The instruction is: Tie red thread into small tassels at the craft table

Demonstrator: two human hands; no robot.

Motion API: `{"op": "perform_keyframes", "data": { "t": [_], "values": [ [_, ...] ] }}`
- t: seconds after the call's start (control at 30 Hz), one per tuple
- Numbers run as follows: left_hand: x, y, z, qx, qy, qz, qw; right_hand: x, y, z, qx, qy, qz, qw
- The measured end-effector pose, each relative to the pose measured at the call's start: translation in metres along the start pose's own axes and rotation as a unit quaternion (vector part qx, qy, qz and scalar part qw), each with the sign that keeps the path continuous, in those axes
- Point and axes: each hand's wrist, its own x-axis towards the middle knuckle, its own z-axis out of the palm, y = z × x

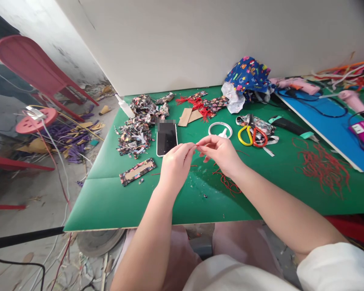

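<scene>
My left hand [176, 162] and my right hand [220, 153] meet fingertip to fingertip above the green table [100, 202]. Both are closed in a pinch; what they hold is too small to make out. A phone [166, 138] lies just beyond my left hand. Under and beside my right hand are loose red strings [229, 184]. A white tape ring [212, 126] sits behind my right hand. To the left lies a floral fabric strip with a cardboard centre [138, 171]. Scissors [252, 136] with yellow and red handles rest to the right.
Floral fabric scraps [135, 137] and a white bottle [125, 107] stand back left. Cardboard pieces [185, 117], red-tasselled floral pieces [214, 104], blue patterned cloth [248, 76], a cutter [291, 126], a blue board [324, 129], pink glue guns [352, 101] and a red string pile [321, 165] lie right.
</scene>
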Motion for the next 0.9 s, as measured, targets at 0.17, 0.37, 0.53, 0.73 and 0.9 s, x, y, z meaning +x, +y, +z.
{"op": "perform_keyframes", "data": {
  "t": [0.17, 0.37, 0.53, 0.73, 0.9],
  "values": [
    [0.0004, 0.0023, 0.0009, 0.006, 0.009, -0.016, 1.000, -0.0012, -0.0008, 0.0009, -0.018, -0.001, -0.015, 1.000],
    [-0.0002, 0.0031, 0.0018, 0.008, 0.021, -0.014, 1.000, -0.0026, -0.0009, 0.0003, -0.037, -0.005, -0.028, 0.999],
    [-0.0004, 0.0024, 0.0016, 0.005, 0.023, -0.005, 1.000, -0.0030, -0.0006, -0.0005, -0.047, -0.004, -0.029, 0.998],
    [-0.0006, -0.0007, 0.0004, 0.009, 0.013, 0.008, 1.000, -0.0038, -0.0020, -0.0003, -0.053, 0.003, -0.027, 0.998],
    [-0.0007, -0.0040, 0.0004, 0.008, 0.005, 0.021, 1.000, -0.0041, -0.0024, -0.0001, -0.055, -0.002, -0.030, 0.998]
  ]
}}
